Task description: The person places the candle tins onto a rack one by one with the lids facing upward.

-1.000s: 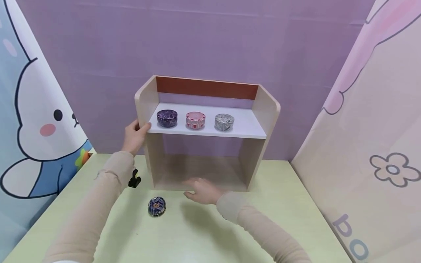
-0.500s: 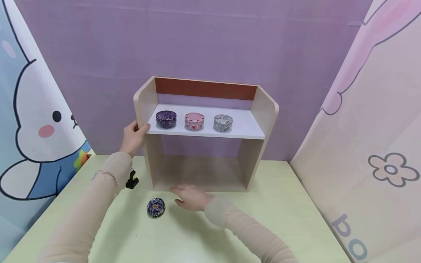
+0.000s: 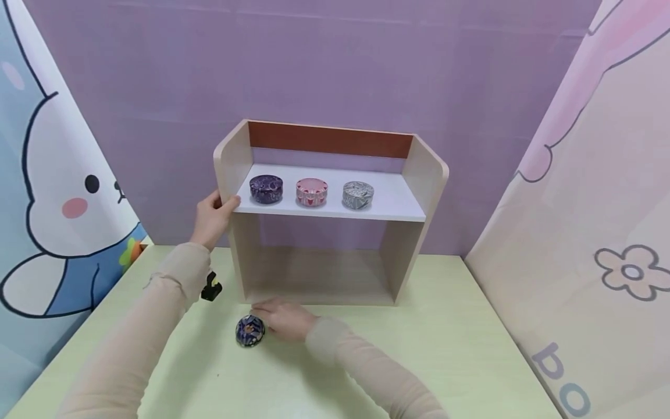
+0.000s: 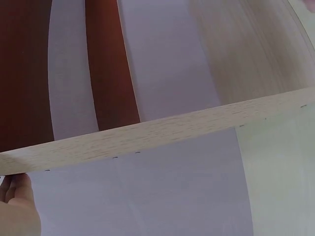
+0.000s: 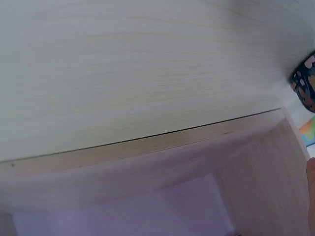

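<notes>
My left hand grips the left side panel of a small wooden shelf unit, thumb at the front by the white shelf board. In the left wrist view, its fingers lie against the panel's outer face. My right hand is low over the table beside a round navy patterned tin, fingers extended just behind it. Whether they touch it I cannot tell. The right wrist view catches part of the tin at its right edge. On the upper shelf stand a purple tin, a pink tin and a silver-grey tin.
The unit stands on a pale green table before a purple backdrop. Printed cartoon panels flank both sides. A small black object shows by the left sleeve.
My right hand has moved left along the unit's front, up to the navy tin. The left hand keeps its hold on the side panel, and the tins stay in place.
</notes>
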The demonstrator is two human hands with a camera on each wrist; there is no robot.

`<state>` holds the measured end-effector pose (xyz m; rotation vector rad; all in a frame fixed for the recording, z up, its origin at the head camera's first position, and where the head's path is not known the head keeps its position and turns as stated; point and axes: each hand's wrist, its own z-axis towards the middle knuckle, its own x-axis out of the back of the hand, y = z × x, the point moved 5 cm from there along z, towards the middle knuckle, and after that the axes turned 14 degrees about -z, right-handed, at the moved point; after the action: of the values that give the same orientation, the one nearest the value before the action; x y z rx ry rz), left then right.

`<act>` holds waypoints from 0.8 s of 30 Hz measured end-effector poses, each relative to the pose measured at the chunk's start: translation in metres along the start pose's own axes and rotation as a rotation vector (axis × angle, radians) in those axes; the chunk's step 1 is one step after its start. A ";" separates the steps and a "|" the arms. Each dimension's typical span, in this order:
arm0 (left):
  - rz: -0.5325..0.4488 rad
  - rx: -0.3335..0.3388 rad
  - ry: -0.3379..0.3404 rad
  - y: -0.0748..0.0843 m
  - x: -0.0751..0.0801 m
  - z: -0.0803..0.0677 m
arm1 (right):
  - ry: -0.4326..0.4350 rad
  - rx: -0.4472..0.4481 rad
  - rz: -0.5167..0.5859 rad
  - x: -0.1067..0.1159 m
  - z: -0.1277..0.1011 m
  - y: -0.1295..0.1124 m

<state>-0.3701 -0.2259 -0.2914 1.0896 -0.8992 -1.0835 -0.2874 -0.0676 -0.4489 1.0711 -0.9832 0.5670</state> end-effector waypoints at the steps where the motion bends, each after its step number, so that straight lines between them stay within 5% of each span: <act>1: 0.000 0.001 0.002 0.000 0.000 0.000 | 0.001 0.019 -0.031 0.000 0.003 -0.003; 5: 0.001 0.005 0.003 0.000 0.000 0.001 | -0.010 0.086 -0.166 -0.005 0.014 -0.015; 12: -0.001 -0.015 0.012 0.002 0.002 0.002 | -0.158 0.161 -0.304 -0.017 0.028 -0.032; 24: 0.006 -0.017 0.002 -0.002 0.000 0.002 | -0.283 0.196 -0.409 -0.038 0.035 -0.045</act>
<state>-0.3720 -0.2268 -0.2928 1.0734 -0.8898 -1.0835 -0.2835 -0.1156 -0.4983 1.5117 -0.9269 0.1792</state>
